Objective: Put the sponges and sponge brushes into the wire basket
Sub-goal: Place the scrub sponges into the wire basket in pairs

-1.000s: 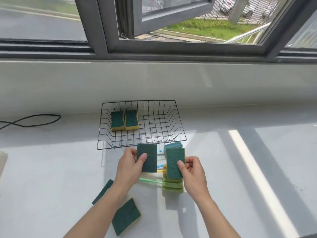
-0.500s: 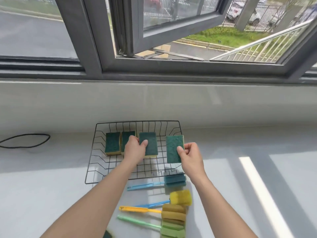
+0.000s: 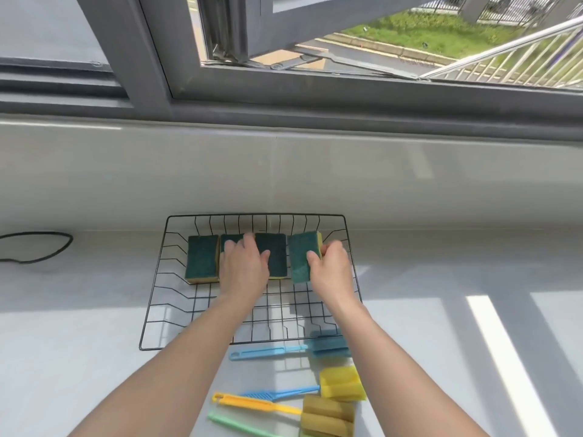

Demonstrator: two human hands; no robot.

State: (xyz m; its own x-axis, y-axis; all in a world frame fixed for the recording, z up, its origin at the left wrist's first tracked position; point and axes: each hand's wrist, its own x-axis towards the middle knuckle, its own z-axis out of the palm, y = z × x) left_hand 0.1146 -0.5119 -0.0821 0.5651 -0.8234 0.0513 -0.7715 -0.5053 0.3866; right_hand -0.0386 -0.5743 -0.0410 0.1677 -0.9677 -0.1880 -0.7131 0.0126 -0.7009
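Note:
The black wire basket (image 3: 256, 215) stands on the white counter below the window. Along its far side lie a green scouring sponge (image 3: 202, 258), a second one (image 3: 232, 238) mostly hidden by my fingers, and a third (image 3: 275, 255) lying flat with my left hand (image 3: 244, 268) still gripping its left edge. My right hand (image 3: 331, 269) holds a fourth sponge (image 3: 299, 258), tilted, over the basket's right end. In front of the basket lie sponge brushes: blue (image 3: 328, 346), yellow-headed (image 3: 342, 383), tan-headed (image 3: 326, 413) and a green handle (image 3: 239, 425).
A black cable (image 3: 38, 247) loops on the counter at the far left. A white upstand (image 3: 410, 178) rises right behind the basket, under the grey frame of an open window (image 3: 315, 86). Sunlit stripes cross the counter on the right.
Both hands carried their sponges from in front of the basket to its far side. The left sponge now lies flat in the row; the right one hangs tilted beside it.

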